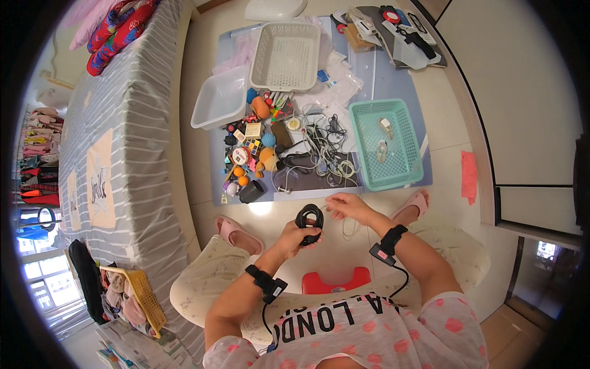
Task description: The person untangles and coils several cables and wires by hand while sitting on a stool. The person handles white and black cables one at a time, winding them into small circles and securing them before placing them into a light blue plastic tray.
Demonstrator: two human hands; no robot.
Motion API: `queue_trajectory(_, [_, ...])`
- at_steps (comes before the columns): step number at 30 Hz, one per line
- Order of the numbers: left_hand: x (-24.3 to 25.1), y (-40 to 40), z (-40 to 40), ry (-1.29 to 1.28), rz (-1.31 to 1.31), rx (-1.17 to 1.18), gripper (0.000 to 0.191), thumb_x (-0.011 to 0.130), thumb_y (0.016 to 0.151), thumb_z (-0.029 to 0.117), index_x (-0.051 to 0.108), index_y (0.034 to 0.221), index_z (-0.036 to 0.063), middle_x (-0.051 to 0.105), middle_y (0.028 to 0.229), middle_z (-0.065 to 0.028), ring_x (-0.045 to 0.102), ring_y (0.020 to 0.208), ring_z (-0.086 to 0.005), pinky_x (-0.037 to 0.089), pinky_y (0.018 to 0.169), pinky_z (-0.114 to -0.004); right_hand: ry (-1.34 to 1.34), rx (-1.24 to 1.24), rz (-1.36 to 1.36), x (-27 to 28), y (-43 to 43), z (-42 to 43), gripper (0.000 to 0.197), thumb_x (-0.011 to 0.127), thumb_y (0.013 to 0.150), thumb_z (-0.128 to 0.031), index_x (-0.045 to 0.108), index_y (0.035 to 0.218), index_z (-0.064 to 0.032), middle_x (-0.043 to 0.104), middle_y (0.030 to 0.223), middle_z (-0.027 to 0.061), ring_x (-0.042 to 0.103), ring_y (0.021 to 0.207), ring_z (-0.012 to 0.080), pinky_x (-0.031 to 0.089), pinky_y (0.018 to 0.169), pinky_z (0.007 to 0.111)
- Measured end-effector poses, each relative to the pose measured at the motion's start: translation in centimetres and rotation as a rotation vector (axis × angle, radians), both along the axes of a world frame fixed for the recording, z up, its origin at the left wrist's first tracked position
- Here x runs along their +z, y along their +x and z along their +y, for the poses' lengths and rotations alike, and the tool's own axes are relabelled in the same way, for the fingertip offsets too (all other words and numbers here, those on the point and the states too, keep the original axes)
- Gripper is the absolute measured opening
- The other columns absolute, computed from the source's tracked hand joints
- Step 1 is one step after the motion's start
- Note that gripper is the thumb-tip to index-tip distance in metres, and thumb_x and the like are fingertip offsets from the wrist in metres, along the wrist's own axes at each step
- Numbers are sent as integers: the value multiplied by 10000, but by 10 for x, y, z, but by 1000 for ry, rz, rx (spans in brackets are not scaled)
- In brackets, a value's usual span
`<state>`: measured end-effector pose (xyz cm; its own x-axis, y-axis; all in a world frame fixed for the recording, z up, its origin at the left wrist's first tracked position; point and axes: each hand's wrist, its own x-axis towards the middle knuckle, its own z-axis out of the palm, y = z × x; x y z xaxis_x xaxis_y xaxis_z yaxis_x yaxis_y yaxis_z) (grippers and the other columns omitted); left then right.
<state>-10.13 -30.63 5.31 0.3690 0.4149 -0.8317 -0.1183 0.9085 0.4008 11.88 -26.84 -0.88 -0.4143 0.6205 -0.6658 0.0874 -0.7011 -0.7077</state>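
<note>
A coil of black cable [309,221] is in my left hand [295,237], fingers wrapped around its lower part. To its right, my right hand [350,208] pinches a thin pale cord [351,229]. A loop of that cord hangs below the fingers; whether it joins the coil I cannot tell. Just beyond both hands, a tangle of white and black cables [322,147] spreads over a blue mat [385,87]. Past my right hand stands a turquoise plastic basket [366,177] with two small bundled cables [382,151] inside, one with a white plug [385,123].
Left of the tangle lie small toys, a puzzle cube [253,146] and a black cup [251,191]. A white tub [221,99] and a pale slotted basket [286,85] stand behind. A bed [138,184] flanks the left; a red stool [336,280] shows below my hands.
</note>
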Motion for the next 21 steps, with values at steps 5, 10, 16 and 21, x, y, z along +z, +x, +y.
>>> queue_trajectory(5, [-29,-7,23,-104,-1,96,156,643,782,72,588,918,20,644,782,-100,620,650,-174,496,519,-253,27,-20,-137,-62,8,7,254,589,876,-189,589,1068,-23,637,865,43,602,713,117,491,605,249])
queue_trajectory(10, [-71,-3,49,-100,-2,196,173,634,786,73,569,937,21,637,829,-107,627,704,-190,502,534,-259,354,-22,-373,-125,3,8,135,608,784,-91,652,893,-26,646,766,107,621,664,224,486,583,309])
queue_trajectory(16, [-103,4,30,-211,-176,397,189,610,815,87,541,967,-1,623,883,-110,620,739,-192,506,533,-260,644,-71,-772,-153,-11,11,78,619,726,-84,647,782,-38,631,775,170,605,742,351,483,657,403])
queue_trajectory(21, [-98,7,26,-206,-186,375,190,607,816,78,538,970,-8,620,880,-113,615,738,-198,511,540,-262,740,111,-926,-165,-15,27,164,636,747,-126,631,894,-52,626,887,164,607,763,358,495,685,435])
